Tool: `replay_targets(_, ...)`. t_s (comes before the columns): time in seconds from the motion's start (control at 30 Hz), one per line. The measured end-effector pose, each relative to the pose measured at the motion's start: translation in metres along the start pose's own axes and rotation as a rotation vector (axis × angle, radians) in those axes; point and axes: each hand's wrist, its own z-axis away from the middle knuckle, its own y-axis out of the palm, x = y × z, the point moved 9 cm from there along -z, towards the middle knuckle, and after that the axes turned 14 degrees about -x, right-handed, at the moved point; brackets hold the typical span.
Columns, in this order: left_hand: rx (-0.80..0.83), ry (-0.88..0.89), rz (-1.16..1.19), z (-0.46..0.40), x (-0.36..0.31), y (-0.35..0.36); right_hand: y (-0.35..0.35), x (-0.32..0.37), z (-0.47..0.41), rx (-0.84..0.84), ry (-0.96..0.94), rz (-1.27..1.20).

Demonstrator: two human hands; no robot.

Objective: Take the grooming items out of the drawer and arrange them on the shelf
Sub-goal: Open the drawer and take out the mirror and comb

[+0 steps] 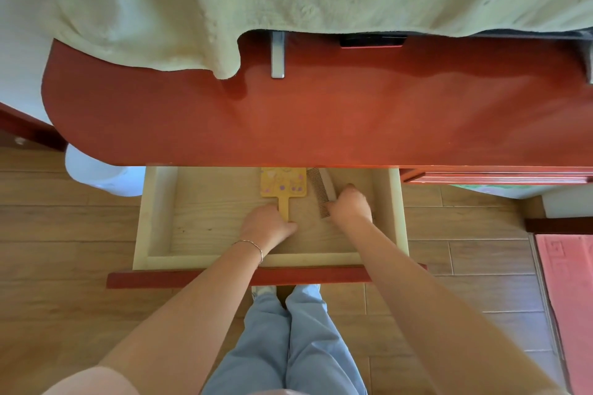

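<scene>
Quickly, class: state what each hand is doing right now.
Left hand: grips the handle of the yellow paddle-shaped hand mirror.
Right hand: grips the brown fine-toothed comb.

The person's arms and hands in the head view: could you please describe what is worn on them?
Both forearms are bare. The left hand has a thin silver chain bracelet at the wrist; the right hand shows no jewellery. A pale pink sleeve edge shows on the left upper arm.

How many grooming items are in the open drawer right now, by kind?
Yellow paddle brush: 1, handle held by the left hand
Comb: 1, gripped by the right hand
Total: 2, both still inside the drawer; its back is hidden under the red top.
</scene>
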Motion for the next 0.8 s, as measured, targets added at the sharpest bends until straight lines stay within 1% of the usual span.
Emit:
replay_targets(0.13, 0.056, -0.126, 0.417, 0.009, 0.007, -0.002, 0.001, 0.0, 0.007, 0.069, -0.006, -0.122)
replay_targets(0.2, 0.107, -0.108, 0.547, 0.014, 0.004, -0.007, -0.002, -0.002, 0.011, 0.092, 0.016, -0.202)
replay_targets(0.3, 0.189, -0.036, 0.648, 0.025, -0.005, -0.018, -0.012, -0.005, 0.017, 0.104, 0.035, -0.296)
replay_targets(0.43, 0.299, 0.002, 0.72, 0.04, -0.006, -0.027, -0.024, -0.009, 0.026, 0.163, 0.071, -0.378)
replay_targets(0.57, 0.447, 0.042, 0.651, 0.054, 0.001, -0.034, -0.045, -0.015, 0.032, 0.2, 0.118, -0.418)
replay_targets(0.73, 0.627, 0.059, 0.623, 0.067, 0.004, -0.052, -0.082, -0.016, 0.047, 0.261, 0.018, -0.352)
replay_targets(0.8, 0.699, 0.074, 0.611, 0.072, 0.001, -0.059, -0.093, -0.012, 0.051, 0.293, -0.023, -0.362)
